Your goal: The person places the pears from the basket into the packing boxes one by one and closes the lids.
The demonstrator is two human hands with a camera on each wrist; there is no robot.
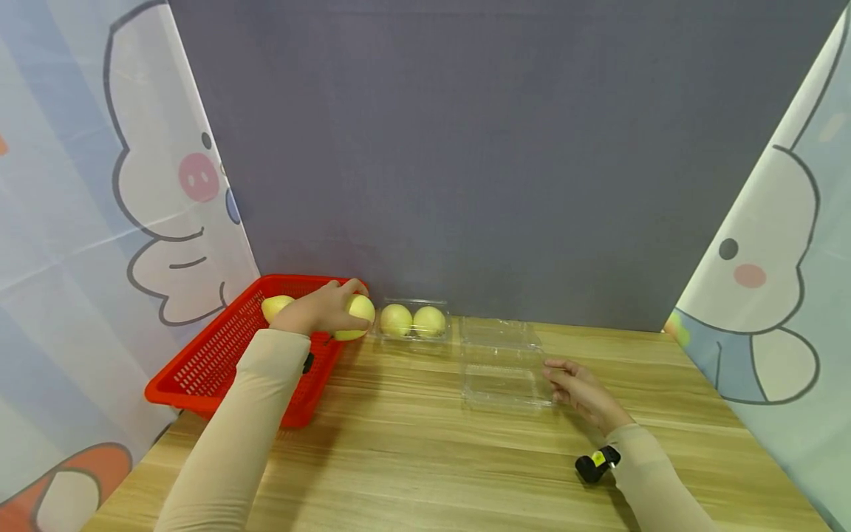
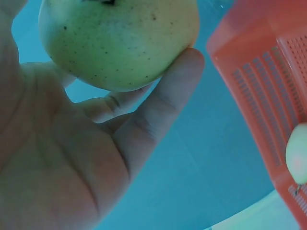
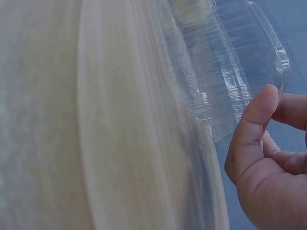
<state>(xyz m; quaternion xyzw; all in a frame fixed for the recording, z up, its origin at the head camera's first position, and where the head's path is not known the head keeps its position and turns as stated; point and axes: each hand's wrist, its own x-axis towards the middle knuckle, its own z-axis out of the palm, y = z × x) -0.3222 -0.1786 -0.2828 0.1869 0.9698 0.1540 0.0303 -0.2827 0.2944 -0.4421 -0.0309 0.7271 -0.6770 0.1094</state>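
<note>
My left hand [image 1: 322, 309] grips a yellow-green round fruit [image 1: 359, 314] just above the right end of a red slotted basket [image 1: 199, 380]. In the left wrist view the fruit [image 2: 120, 38] sits in my curled fingers [image 2: 158, 110], with the basket [image 2: 259, 72] beside it. Another fruit [image 1: 275, 304] lies inside the basket. An open, empty clear plastic clamshell box [image 1: 499, 369] lies at the table's middle. My right hand [image 1: 575, 388] rests at its right edge, fingers relaxed. In the right wrist view the thumb [image 3: 256, 120] is against the box's rim [image 3: 225, 62].
A second clear box [image 1: 412, 323] holding two fruits stands against the grey back wall, between basket and open box. The wooden table [image 1: 412, 458] is walled by cartoon-printed curtains on both sides. A black wrist device [image 1: 595, 465] sits on my right sleeve.
</note>
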